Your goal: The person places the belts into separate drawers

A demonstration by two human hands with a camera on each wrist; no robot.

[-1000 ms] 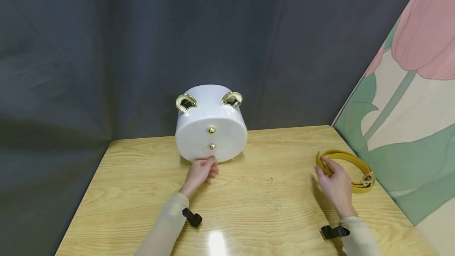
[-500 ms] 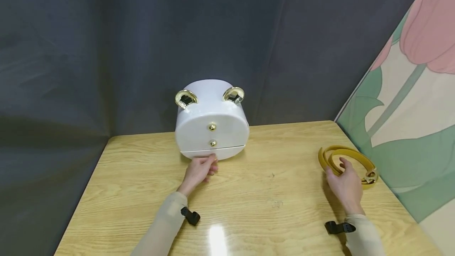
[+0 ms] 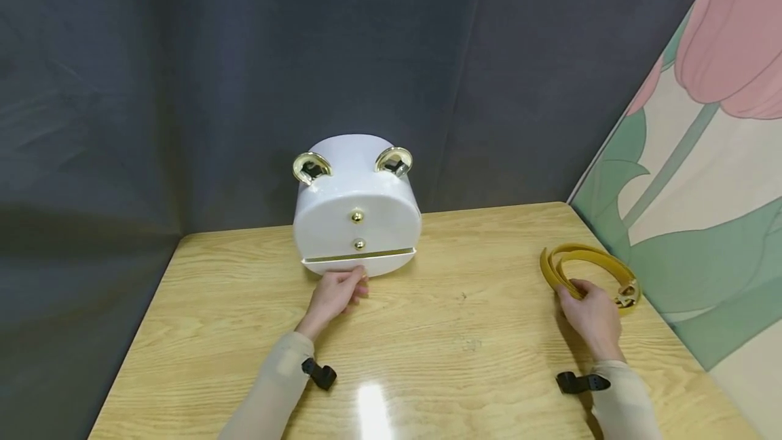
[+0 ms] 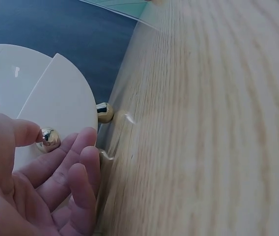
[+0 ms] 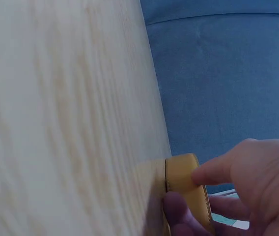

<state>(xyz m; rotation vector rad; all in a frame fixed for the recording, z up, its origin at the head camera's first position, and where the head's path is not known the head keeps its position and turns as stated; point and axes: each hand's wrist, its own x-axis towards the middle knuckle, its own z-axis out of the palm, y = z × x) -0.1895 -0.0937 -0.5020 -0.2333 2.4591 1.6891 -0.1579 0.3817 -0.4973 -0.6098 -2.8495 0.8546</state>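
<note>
Standing near the rear edge of a wood-grain table [image 3: 427,331] in the head view: one glossy white rounded case [image 3: 353,185], with two gold ring-shaped ears [image 3: 311,167] projecting from its upper part and two gold knobs [image 3: 357,216] lining up on its front. Its bottom drawer [image 3: 391,264] is standing slightly ajar, a narrow gap showing along the upper edge. The left hand [image 3: 332,297] is holding this drawer at its front. Toward the table's right side, one mustard-yellow belt [image 3: 595,256] is lying coiled, its gold-toned buckle [image 3: 627,292] sitting at the right of the loop. The right hand [image 3: 590,318] is grasping the coil at its near left part. Both forearms are wearing pale sleeves and black wrist straps [image 3: 320,373]. Behind, a dark curtain [image 3: 336,53] is hanging; at right, a tulip-print panel [image 3: 672,257] is slanting.

Left wrist view: thumb and index finger are pinching the drawer's own gold knob [image 4: 50,140]; the remaining fingers are curving loosely beside it. One gold ball foot [image 4: 105,112] is supporting the case.

Right wrist view: the digits are gripping the belt from both faces; stitching is running along its edge. Blue-looking fabric [image 5: 228,73] is filling the background.
</note>
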